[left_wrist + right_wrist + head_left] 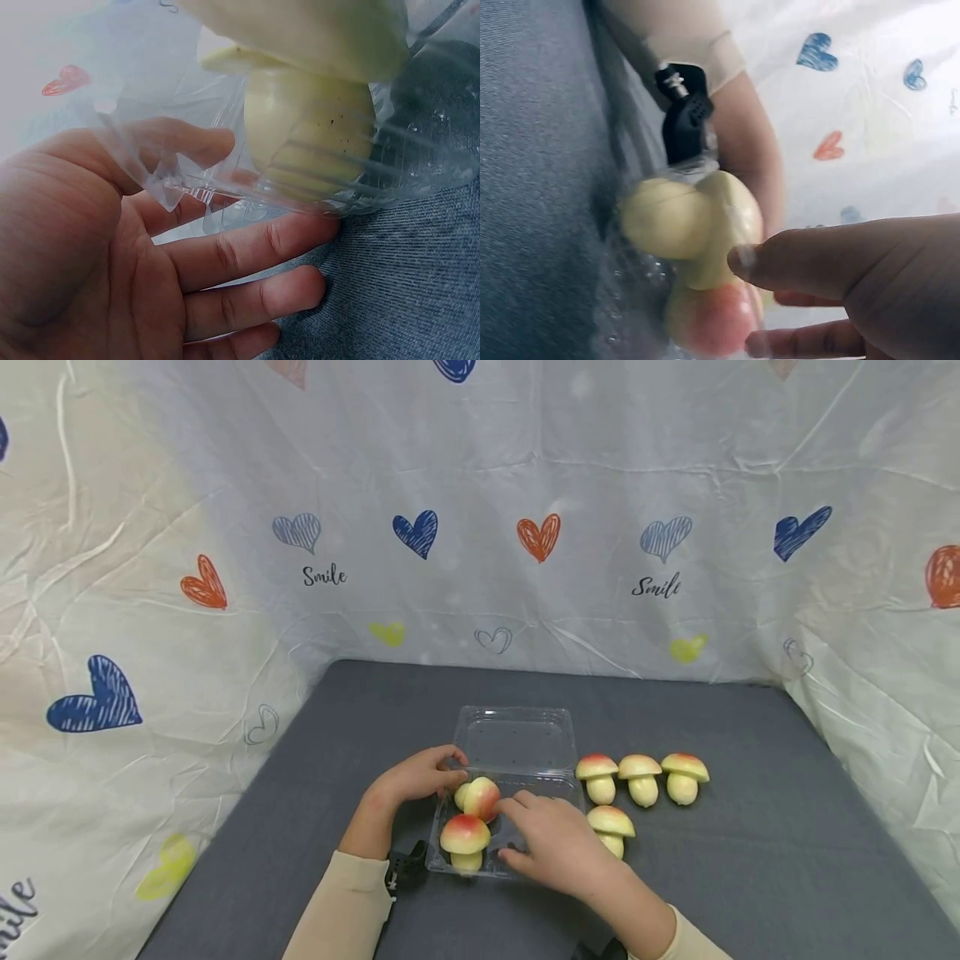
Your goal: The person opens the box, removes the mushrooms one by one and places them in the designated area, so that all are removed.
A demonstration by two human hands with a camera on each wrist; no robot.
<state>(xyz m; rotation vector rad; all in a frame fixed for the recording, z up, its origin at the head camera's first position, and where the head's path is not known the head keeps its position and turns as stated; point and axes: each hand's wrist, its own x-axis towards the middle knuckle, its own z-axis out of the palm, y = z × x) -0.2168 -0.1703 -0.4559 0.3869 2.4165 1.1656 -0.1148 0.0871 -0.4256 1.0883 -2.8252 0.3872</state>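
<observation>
A clear plastic clamshell box (517,710) lies with its lid folded back on the table. Two toy mushrooms are in its left half: a tipped-over mushroom (482,798) behind, and a front mushroom (465,835) with a red-tinged cap. At the box's left side, my left hand (422,774) reaches around the rim; the left wrist view shows its fingers (255,244) loosely extended against the plastic near a pale stem (307,135). My right hand (558,843) is over the box, extended fingertips (759,343) at the tipped mushroom's cap (720,319).
Right of the box, three mushrooms stand in a row: a left one (598,778), a middle one (641,778) and a right one (684,777). Nearer me is another mushroom (611,828), partly behind my right hand. A dark cloth (750,860) covers the table, with a heart-printed curtain (585,443) behind.
</observation>
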